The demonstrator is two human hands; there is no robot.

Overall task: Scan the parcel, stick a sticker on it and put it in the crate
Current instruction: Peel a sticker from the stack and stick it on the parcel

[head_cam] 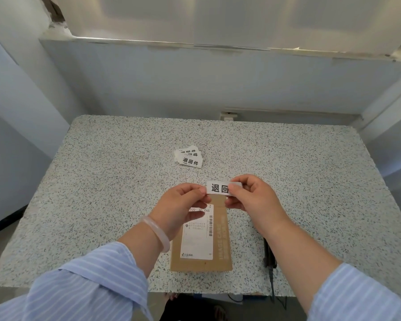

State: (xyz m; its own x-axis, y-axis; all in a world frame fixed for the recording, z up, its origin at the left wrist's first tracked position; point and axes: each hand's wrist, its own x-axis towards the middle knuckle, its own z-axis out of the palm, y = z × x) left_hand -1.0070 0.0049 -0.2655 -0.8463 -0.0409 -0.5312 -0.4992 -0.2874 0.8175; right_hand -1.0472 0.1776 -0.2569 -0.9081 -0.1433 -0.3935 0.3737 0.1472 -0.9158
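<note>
A flat brown cardboard parcel [220, 246] lies near the front edge of the speckled table [102, 181], its white shipping label [196, 239] facing up. Above its far end, both hands hold one white sticker [218, 188] printed with black characters. My left hand [178, 205] pinches the sticker's left end between thumb and fingers. My right hand [250, 193] pinches its right end and covers the last character. The sticker hangs in the air, apart from the parcel. No crate is in view.
A small pile of the same white stickers [188, 156] lies mid-table, beyond the hands. A dark scanner with a cable [269, 253] rests on the table just right of the parcel, partly under my right forearm. Walls close in behind and at both sides.
</note>
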